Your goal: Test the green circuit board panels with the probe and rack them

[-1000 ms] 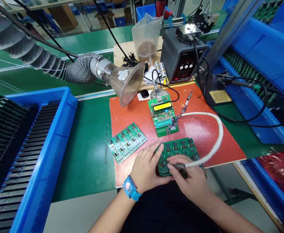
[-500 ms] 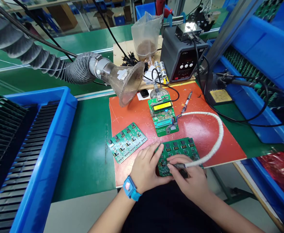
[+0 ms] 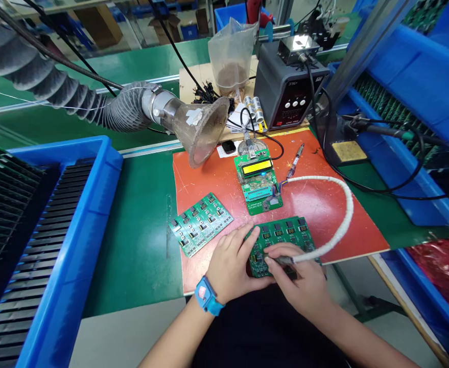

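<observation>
Your right hand (image 3: 304, 287) pinches the probe (image 3: 285, 260); board (image 3: 284, 231) beneath it, left end held by your left hand (image 3: 230, 267). Slack pinch: stiff cable (image 3: 349, 207) could drag the probe askew.

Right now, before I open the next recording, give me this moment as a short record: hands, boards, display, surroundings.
left hand: on the left side of the near circuit board
right hand: pinching a probe on a white-sleeved cable, over that board; tip contact unclear
second circuit board: on the red mat, left of the programmer board
display: lit yellow
back: soldering station, fume funnel
far left: blue bin
</observation>
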The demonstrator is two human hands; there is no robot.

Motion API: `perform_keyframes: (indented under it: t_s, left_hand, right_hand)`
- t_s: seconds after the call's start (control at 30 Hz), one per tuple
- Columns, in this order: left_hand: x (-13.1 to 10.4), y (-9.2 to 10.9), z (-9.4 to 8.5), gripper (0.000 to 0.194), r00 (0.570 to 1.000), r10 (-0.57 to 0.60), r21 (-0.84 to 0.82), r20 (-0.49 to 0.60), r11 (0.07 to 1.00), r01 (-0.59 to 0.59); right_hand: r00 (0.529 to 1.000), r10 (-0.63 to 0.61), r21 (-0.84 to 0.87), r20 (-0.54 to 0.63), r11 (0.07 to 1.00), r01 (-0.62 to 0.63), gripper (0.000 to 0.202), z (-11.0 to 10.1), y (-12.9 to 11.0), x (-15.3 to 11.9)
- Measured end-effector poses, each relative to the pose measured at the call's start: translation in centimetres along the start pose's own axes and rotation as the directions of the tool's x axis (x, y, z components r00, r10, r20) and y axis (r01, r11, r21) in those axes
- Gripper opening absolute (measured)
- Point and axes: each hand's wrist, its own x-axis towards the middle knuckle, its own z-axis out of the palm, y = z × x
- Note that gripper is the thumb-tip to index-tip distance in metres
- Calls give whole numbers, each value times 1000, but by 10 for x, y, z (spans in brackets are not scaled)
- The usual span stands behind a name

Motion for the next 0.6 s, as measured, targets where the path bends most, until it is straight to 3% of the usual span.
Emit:
perform_keyframes:
  t_s: [0.33,0.47,0.6]
  left_hand:
    - [2,3,-5,96,1000,2,-4,25,1000,-2]
    - [5,7,-10,96,998,-6,13,60,1000,5]
    - [8,10,-11,89,1000,16,-3,27,1000,-16]
  right_hand:
    - [1000,-8,-12,3,1000,8,12,-2,-2,3]
    - [999,38,4,30,999,-38,9,-5,-2,5]
    - [991,131,64,42,989,-133,8,-7,-6,3]
